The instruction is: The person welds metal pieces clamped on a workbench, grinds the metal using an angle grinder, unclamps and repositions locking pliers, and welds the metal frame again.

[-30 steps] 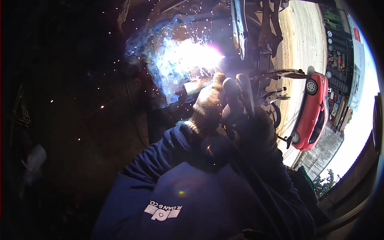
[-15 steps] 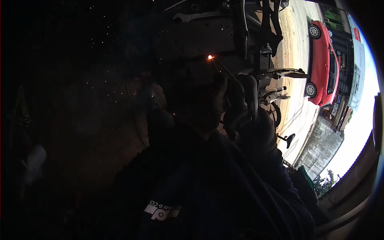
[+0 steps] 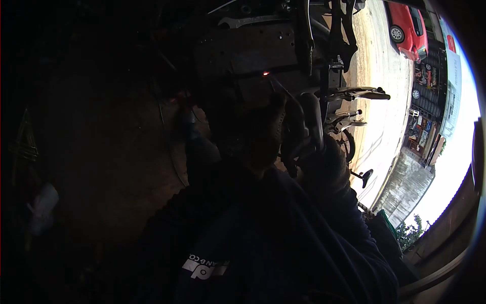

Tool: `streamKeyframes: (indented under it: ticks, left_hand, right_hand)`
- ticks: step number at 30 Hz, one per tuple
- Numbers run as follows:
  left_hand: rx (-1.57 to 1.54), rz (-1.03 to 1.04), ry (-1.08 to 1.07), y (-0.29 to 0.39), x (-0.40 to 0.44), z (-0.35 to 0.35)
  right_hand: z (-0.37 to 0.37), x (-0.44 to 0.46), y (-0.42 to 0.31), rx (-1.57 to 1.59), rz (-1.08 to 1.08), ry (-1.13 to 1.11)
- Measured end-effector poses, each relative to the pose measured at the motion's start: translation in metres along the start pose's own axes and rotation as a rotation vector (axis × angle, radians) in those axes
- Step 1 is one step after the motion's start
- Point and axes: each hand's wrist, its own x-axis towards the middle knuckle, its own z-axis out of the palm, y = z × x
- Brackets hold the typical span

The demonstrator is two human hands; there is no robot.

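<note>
Deep shadow hides much of the work. A small red-orange glowing spot (image 3: 266, 74) sits on a dark metal plate (image 3: 248, 48) with small holes. A thin rod-like end of what looks like a welding torch (image 3: 289, 96) reaches to just beside the glow. My right hand (image 3: 326, 162) is closed around the grey, curved rear part at the right; its fingers are mostly in shadow. My left hand (image 3: 266, 129), apparently gloved, lies dark beside the torch below the plate. Its finger positions are hidden.
An open-ended wrench (image 3: 248, 21) lies at the plate's top edge. Metal bars and brackets (image 3: 349, 93) stick out on the right. A cable (image 3: 169, 142) runs over the floor at left. Beyond is a sunlit road (image 3: 377, 76) with a red car (image 3: 407, 25).
The bright spot has dimmed to a small red glow, and the flying sparks and smoke are gone. The red car has moved up in the picture. My hands stay nearly still.
</note>
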Motion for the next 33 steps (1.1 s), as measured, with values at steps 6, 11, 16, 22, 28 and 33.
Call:
streamKeyframes:
  ticks: [6,11,16,22,28,33]
  left_hand:
    - [0.17,0.078,0.005,-0.004,0.006,-0.003]
    - [-0.161,-0.209,-0.035,0.005,0.004,0.001]
    - [-0.609,-0.012,-0.259,0.001,0.001,-0.004]
    - [0.315,0.254,-0.162,0.01,0.003,-0.008]
    - [0.637,0.55,-0.042,0.006,0.017,-0.015]
    - [0.935,0.487,0.034,0.014,0.014,-0.019]
  right_hand:
    - [0.0,0.003,-0.005,0.032,0.099,-0.011]
    - [0.001,0.004,-0.001,-0.014,0.03,-0.012]
    - [0.005,0.014,0.021,-0.189,-0.283,-0.1]
    - [0.0,0.023,-0.004,-0.269,-0.337,-0.072]
    - [0.007,0.02,0.012,0.416,0.058,-0.043]
    - [0.007,0.014,-0.013,0.193,-0.04,0.034]
